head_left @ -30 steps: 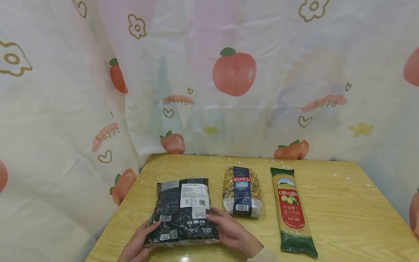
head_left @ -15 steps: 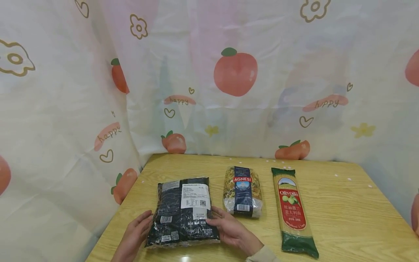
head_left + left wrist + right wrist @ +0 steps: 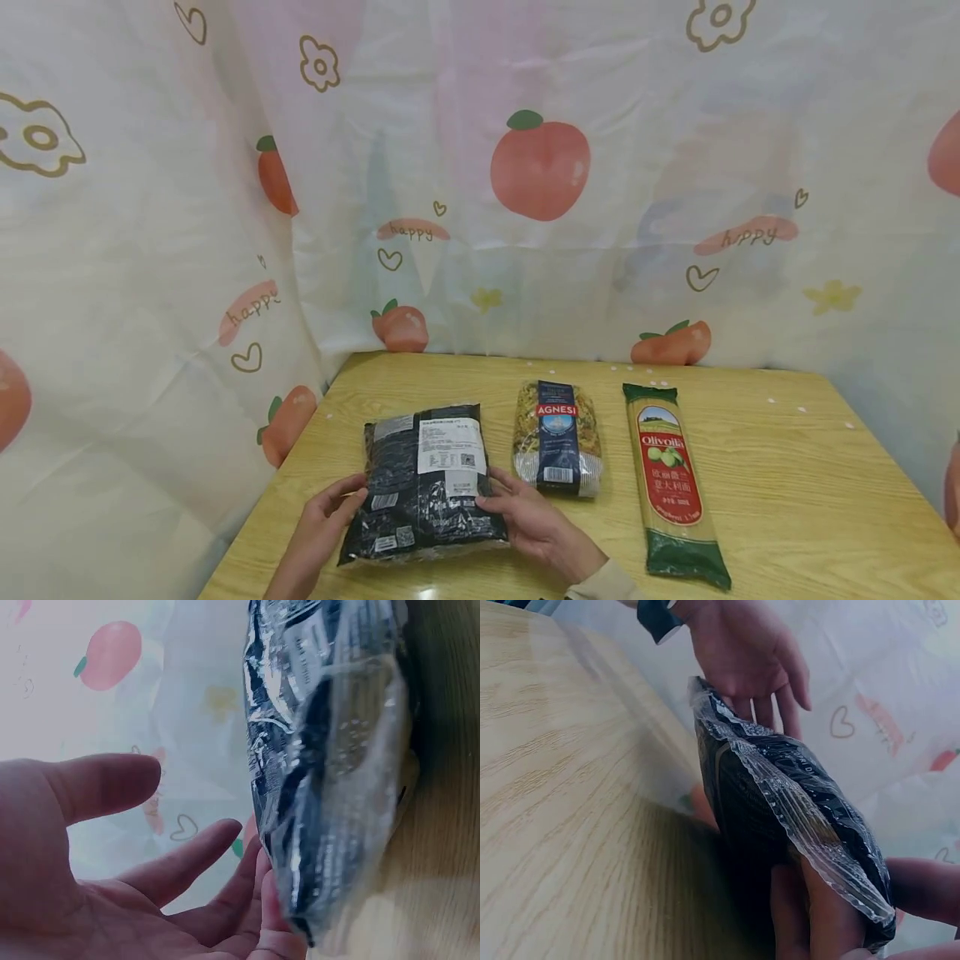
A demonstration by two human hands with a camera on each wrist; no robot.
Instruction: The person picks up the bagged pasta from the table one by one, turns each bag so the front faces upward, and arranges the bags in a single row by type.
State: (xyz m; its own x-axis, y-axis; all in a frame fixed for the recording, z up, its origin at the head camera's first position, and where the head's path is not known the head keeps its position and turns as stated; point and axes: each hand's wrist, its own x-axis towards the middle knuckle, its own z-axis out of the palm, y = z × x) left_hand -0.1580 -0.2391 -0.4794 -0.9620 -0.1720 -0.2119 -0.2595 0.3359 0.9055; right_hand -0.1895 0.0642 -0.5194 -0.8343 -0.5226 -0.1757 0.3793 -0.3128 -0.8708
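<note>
A black plastic food package (image 3: pixel 420 483) with white labels and a clear crimped edge is tilted above the near left of the table. My right hand (image 3: pixel 536 525) grips its right side; in the right wrist view, fingers (image 3: pixel 829 911) lie beneath and the thumb is on the other face. At the left edge is my left hand (image 3: pixel 322 521). In the left wrist view, the left thumb (image 3: pixel 112 784) stands apart from the package (image 3: pixel 322 772), while the lower fingertips reach its edge and are partly hidden behind it.
Right of the package lies an Agnesi pasta bag (image 3: pixel 557 437). Farther right is a long Olivoilà spaghetti pack (image 3: pixel 675 483) with green ends. They lie on a wood-grain table (image 3: pixel 817 500). A fruit-print curtain (image 3: pixel 570 275) borders the table's back and left.
My left hand has come off the package's lower left corner, moved outward, then come back higher on its left edge. My right hand keeps its grip, and the package has shifted slightly right.
</note>
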